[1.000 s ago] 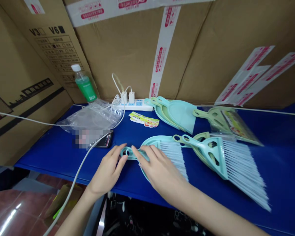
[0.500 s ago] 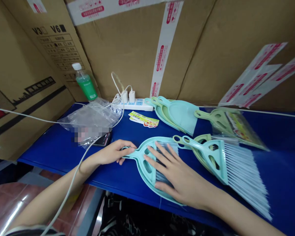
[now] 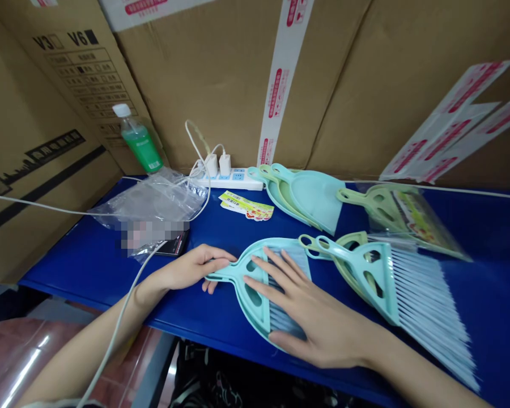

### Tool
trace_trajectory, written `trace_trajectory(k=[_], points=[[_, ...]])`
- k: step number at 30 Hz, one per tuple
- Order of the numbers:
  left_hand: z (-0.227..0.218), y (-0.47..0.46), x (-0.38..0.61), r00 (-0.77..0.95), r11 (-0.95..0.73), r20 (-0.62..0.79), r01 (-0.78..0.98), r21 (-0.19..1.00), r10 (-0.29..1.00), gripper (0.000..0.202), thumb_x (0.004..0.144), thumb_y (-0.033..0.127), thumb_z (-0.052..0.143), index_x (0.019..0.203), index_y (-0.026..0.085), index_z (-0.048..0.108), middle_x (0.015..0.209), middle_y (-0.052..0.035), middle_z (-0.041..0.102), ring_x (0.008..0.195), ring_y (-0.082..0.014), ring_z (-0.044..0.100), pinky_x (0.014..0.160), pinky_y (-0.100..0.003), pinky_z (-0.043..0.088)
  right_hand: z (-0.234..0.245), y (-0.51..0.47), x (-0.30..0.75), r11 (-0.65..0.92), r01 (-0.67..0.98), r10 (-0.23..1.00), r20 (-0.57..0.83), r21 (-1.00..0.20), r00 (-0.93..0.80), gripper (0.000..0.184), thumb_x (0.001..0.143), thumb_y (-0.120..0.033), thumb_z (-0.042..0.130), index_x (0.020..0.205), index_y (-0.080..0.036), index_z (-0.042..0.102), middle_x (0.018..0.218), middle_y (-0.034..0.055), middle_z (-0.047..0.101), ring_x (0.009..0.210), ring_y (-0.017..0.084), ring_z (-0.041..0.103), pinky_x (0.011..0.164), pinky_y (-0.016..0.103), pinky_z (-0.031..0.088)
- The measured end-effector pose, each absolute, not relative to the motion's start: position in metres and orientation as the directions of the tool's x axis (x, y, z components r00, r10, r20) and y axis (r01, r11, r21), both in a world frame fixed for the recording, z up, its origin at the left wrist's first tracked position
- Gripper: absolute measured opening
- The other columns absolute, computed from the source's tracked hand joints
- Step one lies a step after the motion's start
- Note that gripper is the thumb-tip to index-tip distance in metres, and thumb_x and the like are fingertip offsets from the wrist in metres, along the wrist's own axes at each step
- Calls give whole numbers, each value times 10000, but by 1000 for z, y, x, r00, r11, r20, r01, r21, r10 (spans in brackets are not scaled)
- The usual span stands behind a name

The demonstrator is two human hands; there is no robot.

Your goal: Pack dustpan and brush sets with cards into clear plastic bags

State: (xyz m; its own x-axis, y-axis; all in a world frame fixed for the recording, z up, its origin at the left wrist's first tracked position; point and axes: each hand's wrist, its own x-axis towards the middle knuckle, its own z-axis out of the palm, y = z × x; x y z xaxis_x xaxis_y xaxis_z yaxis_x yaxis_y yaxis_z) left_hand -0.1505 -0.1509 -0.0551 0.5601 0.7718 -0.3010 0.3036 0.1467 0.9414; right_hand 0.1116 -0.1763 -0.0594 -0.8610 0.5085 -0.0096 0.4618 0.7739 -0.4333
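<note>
My left hand (image 3: pixel 198 266) is closed around the handle end of the turquoise dustpan (image 3: pixel 255 247) and nested brush (image 3: pixel 264 314), thumb on top. My right hand (image 3: pixel 310 309) is palm down, fingers spread across the bristles, gripping nothing. The dustpan, containing the brush, lies between my hands and extends beneath the right. Beyond my right hand, a clear bag (image 3: pixel 444 232) encloses a green dustpan (image 3: pixel 385 204) and a printed card. Beyond my left hand, a crumpled clear bag (image 3: pixel 161 195) lies before a capped bottle (image 3: pixel 140 148); whether its green is label or liquid, I cannot tell. My right hand hides part of the bristles; a pixelated patch obscures the dark object near my left.
</note>
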Motion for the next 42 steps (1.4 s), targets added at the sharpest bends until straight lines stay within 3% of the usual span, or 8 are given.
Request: trace_trajectory(k=[6, 9, 12, 16, 25, 35, 39, 42], points=[[-54, -152, -150, 570, 148, -310, 313, 938, 761, 497, 865, 477, 589, 1165, 83, 629, 466, 66, 538, 379, -55, 442, 396, -160, 373, -50, -171, 121, 778, 438, 448, -92, -450, -889, 871, 750, -208, 617, 1528, -201, 225, 1607, 130, 79, 1434, 339, -80, 1108, 640, 172], [-53, -153, -148, 564, 144, -309, 318, 937, 766, 484, 867, 475, 586, 1154, 89, 636, 463, 70, 529, 374, -51, 434, 390, -156, 363, -47, -170, 125, 774, 422, 428, -101, -472, -898, 879, 798, -361, 659, 1531, -203, 200, 1602, 138, 88, 1440, 347, -27, 1106, 625, 207], [-53, -154, -147, 553, 139, -307, 326, 935, 774, 458, 868, 471, 584, 1130, 101, 646, 459, 71, 525, 371, -49, 429, 384, -151, 355, -50, -173, 122, 755, 440, 467, -72, -486, -881, 776, 895, -522, 525, 1530, -215, 200, 1596, 141, 125, 1448, 338, 18, 1105, 624, 215], [-52, -156, -147, 551, 117, -293, 332, 936, 782, 457, 877, 472, 571, 1142, 107, 646, 464, 68, 528, 375, -50, 435, 383, -148, 365, -58, -178, 114, 741, 513, 564, -12, -434, -826, 720, 943, -520, 433, 1534, -217, 157, 1599, 153, 80, 1455, 335, 0, 1111, 637, 180], [-54, -157, -148, 546, 100, -292, 353, 930, 786, 503, 884, 474, 562, 1204, 91, 620, 466, 67, 524, 375, -55, 438, 384, -154, 375, -59, -176, 112, 767, 502, 528, -51, -399, -848, 681, 945, -487, 434, 1528, -208, 218, 1601, 185, 28, 1446, 390, 40, 1089, 671, 167], [-59, -157, -148, 548, 72, -283, 373, 925, 787, 550, 880, 493, 554, 1238, 79, 607, 456, 68, 483, 367, -58, 433, 364, -148, 341, -61, -179, 111, 785, 510, 538, -21, -352, -843, 692, 933, -430, 481, 1532, -229, 201, 1604, 172, 20, 1447, 386, 84, 1106, 623, 206], [-56, -157, -149, 558, 41, -273, 392, 919, 784, 534, 895, 490, 538, 1240, 88, 605, 459, 69, 486, 368, -58, 427, 377, -153, 349, -63, -179, 112, 766, 507, 538, -36, -395, -842, 702, 937, -485, 452, 1537, -240, 182, 1608, 153, -12, 1450, 381, 17, 1119, 615, 180], [-54, -157, -150, 561, 12, -259, 406, 914, 786, 514, 897, 496, 534, 1204, 93, 622, 478, 65, 497, 383, -63, 453, 391, -159, 365, -60, -175, 118, 778, 491, 530, -12, -392, -848, 756, 906, -577, 460, 1532, -226, 220, 1611, 143, 84, 1456, 365, 31, 1125, 597, 200]])
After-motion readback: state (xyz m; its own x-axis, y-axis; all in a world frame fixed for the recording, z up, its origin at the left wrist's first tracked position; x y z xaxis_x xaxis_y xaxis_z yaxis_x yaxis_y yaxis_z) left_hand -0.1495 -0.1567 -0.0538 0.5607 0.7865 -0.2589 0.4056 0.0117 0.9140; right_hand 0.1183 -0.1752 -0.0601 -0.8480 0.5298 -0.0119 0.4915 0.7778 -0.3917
